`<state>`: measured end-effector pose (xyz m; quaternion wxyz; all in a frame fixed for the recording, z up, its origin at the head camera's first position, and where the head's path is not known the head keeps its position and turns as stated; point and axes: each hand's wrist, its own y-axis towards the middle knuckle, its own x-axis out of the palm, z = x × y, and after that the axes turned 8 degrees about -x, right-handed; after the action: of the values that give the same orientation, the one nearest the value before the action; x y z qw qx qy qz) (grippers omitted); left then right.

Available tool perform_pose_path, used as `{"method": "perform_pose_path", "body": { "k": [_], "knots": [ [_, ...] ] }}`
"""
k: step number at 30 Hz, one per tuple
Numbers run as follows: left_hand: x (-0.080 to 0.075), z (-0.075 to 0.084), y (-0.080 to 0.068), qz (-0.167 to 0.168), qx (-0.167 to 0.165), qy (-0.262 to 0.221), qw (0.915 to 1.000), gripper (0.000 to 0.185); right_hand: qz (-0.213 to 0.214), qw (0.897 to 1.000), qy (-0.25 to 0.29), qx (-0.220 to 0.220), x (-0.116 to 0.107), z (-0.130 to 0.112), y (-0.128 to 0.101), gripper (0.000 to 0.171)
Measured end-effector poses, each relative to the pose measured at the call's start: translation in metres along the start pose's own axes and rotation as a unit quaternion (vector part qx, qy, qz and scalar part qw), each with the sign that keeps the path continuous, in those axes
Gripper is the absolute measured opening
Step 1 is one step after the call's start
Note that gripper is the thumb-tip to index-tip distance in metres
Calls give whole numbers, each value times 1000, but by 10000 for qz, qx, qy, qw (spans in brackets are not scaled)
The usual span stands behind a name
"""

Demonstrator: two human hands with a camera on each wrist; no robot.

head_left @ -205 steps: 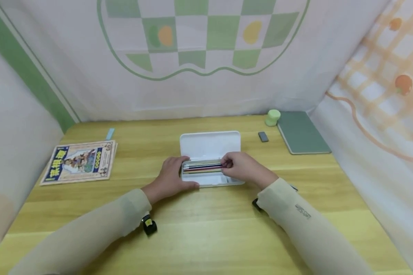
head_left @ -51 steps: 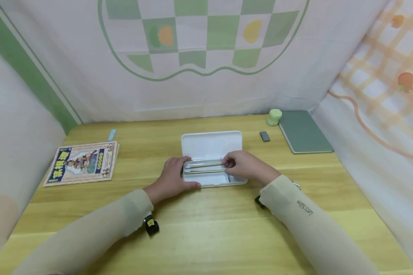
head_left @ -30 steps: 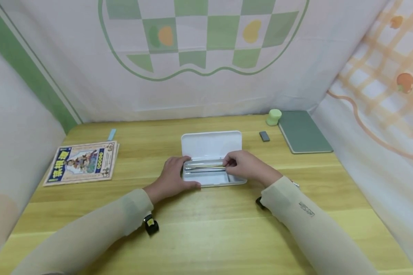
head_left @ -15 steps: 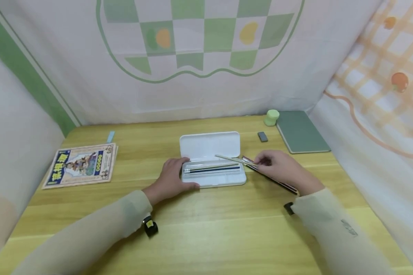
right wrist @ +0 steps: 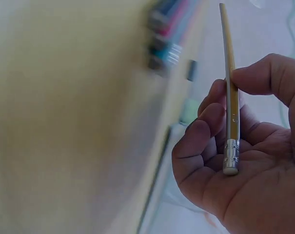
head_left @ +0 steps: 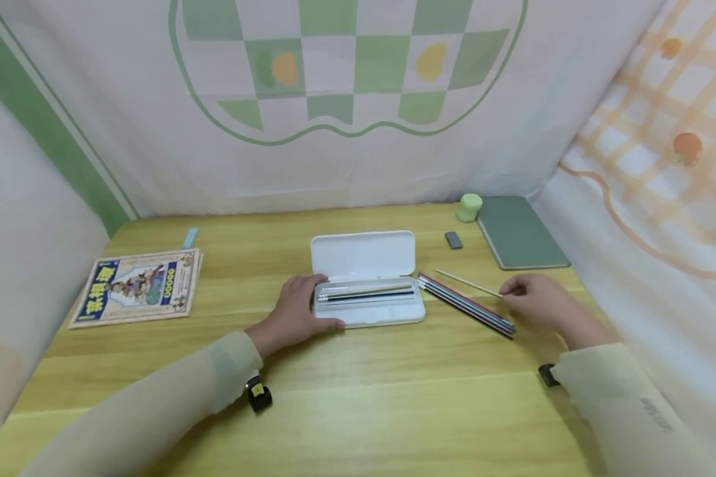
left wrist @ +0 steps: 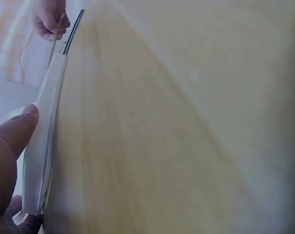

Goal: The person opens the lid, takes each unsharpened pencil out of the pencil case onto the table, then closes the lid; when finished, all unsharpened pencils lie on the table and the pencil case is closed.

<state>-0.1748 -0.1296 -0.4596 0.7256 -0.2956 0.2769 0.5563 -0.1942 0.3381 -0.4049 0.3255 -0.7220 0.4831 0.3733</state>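
1. Pencil case (head_left: 366, 311), white and open, sits near the middle of the wooden table (head_left: 358, 411), its lid (head_left: 362, 255) tipped back so the tray faces up and can be reached from above.
2. Left hand (head_left: 295, 310) rests against the case's left end, thumb along the near edge and fingers curled round the far corner; judging by this grip, it is there to keep the light case from sliding. The left wrist view shows the thumb (left wrist: 18, 129) pressed on the white rim.
3. Right hand (head_left: 537, 301) is off to the right of the case, pinching a thin yellow pencil (right wrist: 230, 97) between thumb and curled fingers. Its metal end lies in the palm and the long shaft points away, towards the case.
4. Row of pencils (head_left: 467, 306) lies on the table just right of the case, side by side and slanting towards the right hand, which is touching or nearly touching their near ends.
5. Inside the tray a few pencils (head_left: 366, 293) lie lengthwise.
6. Further off are a magazine (head_left: 136, 286) at the left, a green notebook (head_left: 520, 232), a green cup (head_left: 469, 207) and a small dark eraser (head_left: 453, 240).
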Motion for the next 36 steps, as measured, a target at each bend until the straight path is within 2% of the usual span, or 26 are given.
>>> {"method": "perform_pose_path", "body": {
  "k": [12, 18, 22, 26, 30, 33, 36],
  "knots": [
    [2, -5, 1, 87, 27, -54, 9999, 107, -382, 9993, 42, -16, 13, -9, 15, 24],
    [2, -3, 2, 62, 62, -32, 10000, 106, -453, 9989, 61, 65, 14, -19, 16, 31],
    [2, -3, 1, 48, 36, -58, 10000, 106, -292, 9995, 14, -77, 19, -44, 22, 35],
    [2, -3, -1, 18, 21, -80, 10000, 106, -106, 9982, 88, -576, 32, -80, 33, 25],
    [2, -3, -1, 26, 20, -95, 9999, 106, -320, 9928, 245, -1128, 51, -111, 46, 20],
    [1, -3, -1, 42, 14, -79, 10000, 106, -567, 9901, 252, -1262, 65, -127, 57, 22],
    [2, -3, 1, 12, 18, 0, 10000, 106, -625, 9897, 123, -1279, 76, -136, 65, 22]
  ]
}}
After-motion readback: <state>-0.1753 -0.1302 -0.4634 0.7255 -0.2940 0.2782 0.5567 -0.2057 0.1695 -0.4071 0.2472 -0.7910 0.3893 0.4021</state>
